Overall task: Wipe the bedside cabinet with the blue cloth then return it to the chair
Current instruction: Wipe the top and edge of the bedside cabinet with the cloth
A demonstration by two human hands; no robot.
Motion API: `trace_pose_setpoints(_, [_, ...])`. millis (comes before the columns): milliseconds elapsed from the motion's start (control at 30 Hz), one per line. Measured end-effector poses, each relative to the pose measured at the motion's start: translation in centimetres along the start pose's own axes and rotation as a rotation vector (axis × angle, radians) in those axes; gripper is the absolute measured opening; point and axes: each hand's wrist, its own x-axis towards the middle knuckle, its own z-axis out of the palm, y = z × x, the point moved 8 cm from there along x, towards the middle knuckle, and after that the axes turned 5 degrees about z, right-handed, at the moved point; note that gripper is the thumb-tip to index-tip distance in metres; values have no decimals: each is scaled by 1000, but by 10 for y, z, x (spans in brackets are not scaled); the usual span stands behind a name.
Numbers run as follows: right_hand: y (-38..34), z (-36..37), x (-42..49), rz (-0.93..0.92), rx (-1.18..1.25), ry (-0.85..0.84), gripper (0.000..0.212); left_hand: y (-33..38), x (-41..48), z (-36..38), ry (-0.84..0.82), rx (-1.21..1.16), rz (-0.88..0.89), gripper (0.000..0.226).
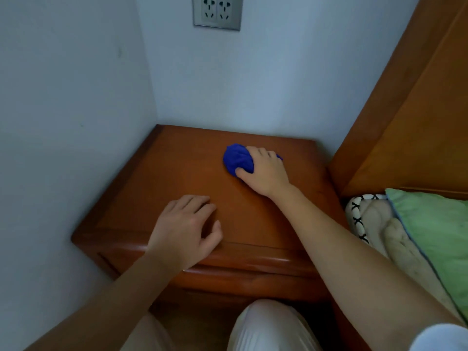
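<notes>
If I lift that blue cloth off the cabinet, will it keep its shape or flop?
Likely flop: the blue cloth is bunched into soft folds under the right hand. It looks light for its size. On the smooth cabinet top it probably slides easily.

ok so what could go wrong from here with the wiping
1. The blue cloth is balled up under the right hand, so each pass may clean only a narrow strip.
2. The bedside cabinet sits tight against two walls, so the back corner could easily be missed.
3. The left hand rests flat on the front of the top; that patch may stay unwiped unless it lifts.
</notes>
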Motion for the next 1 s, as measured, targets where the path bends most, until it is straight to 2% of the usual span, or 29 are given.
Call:
trace_pose_setpoints(300, [-9,-18,-101,-58,28,-8,67,0,-7,-3,-32,-2,-50,48])
trace_pose_setpoints(467, [-14,-18,-126,-71,-9,23,66,-27,-45,-13,-26,66,13,48])
trace_pose_setpoints(633, [-14,-15,-107,-89,17,-8,65,-50,-56,-12,-15,151,-7,49])
trace_pose_setpoints(1000, [-33,13,-3,3,-23,8,66,-49,-56,-11,113,128,1,47])
